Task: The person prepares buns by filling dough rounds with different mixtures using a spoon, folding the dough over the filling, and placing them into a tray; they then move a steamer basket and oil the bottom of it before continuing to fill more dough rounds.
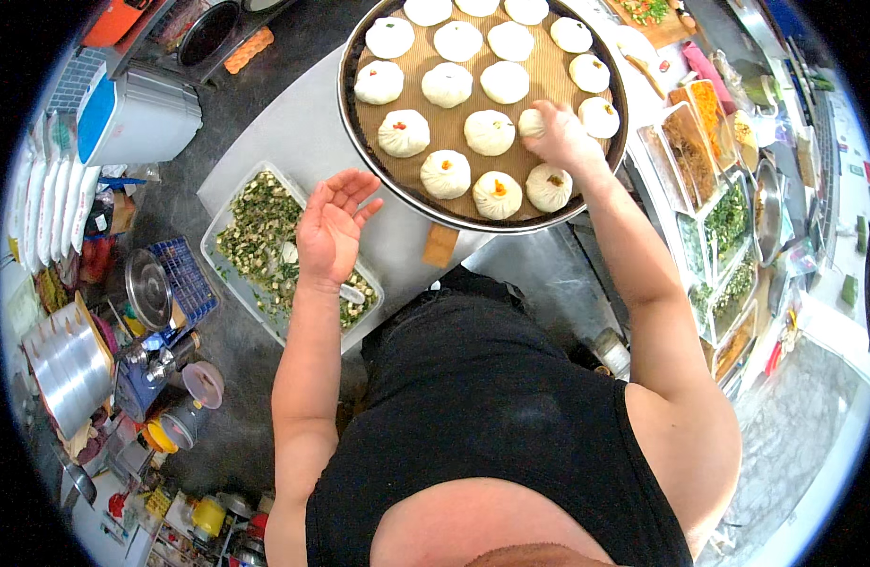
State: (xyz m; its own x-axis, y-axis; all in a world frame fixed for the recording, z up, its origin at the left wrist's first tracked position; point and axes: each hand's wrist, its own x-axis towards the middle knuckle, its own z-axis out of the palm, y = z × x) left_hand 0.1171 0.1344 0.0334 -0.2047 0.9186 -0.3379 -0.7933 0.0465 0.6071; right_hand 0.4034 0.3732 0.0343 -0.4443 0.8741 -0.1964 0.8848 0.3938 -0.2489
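A round dark-rimmed steamer tray (435, 220) with a brown ribbed liner (413, 78) holds many pleated white dough buns, several with small orange, red or green bits on top. My right hand (566, 142) reaches in at the tray's right side, its fingers on a pleated bun (531, 123) that they partly hide. Just right of that hand sits another bun (598, 118). My left hand (337, 227) is empty, palm turned up and fingers apart, near the tray's lower left rim. Below it lies a clear plastic tub (218, 220) of chopped greens and pale cubes (261, 227), with a white utensil handle (352, 294) showing.
The pale worktable (264, 135) carries the tray and tub. A wooden piece (440, 245) juts from under the tray. Filling containers (690, 156) line the right-hand counter. On the left floor stand a grey bin (155, 110), a blue crate (187, 276) and stacked metal steamers (70, 368).
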